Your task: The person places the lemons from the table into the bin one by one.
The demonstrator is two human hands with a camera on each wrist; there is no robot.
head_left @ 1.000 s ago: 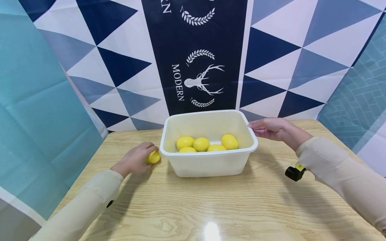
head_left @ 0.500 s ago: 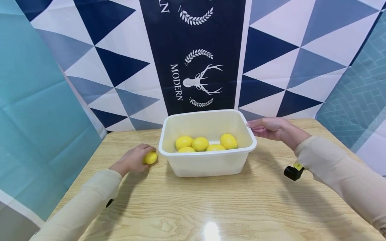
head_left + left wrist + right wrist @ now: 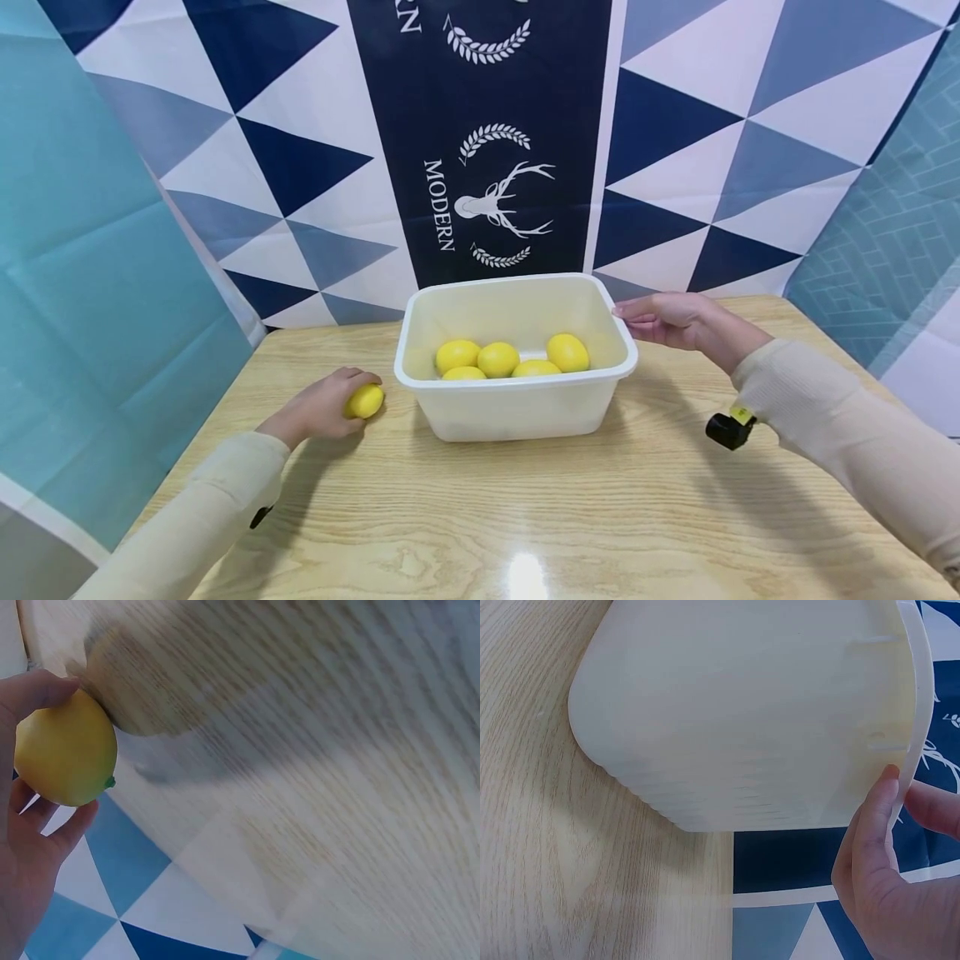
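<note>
My left hand (image 3: 330,403) grips a yellow lemon (image 3: 365,401) just above or on the table, left of the white plastic bin (image 3: 517,417). In the left wrist view the thumb lies over the lemon (image 3: 67,750) and fingertips support its other side; its green-tipped end points away from the palm. My right hand (image 3: 671,321) pinches the bin's right rim. Seen from the right wrist, its fingers press the outside of the bin wall (image 3: 742,720) while the thumb hooks over the rim. Several lemons (image 3: 498,360) lie in the bin, the front ones partly hidden by its near wall.
The bin stands upright on a wood-grain table (image 3: 465,517), near its back edge. Behind it hangs a patterned cloth (image 3: 495,100) with triangles and a deer head. Teal cloths hang at the left (image 3: 97,250) and right sides.
My left hand has shifted left and slightly toward me with the lemon, away from the bin. My right hand and the bin stay in place.
</note>
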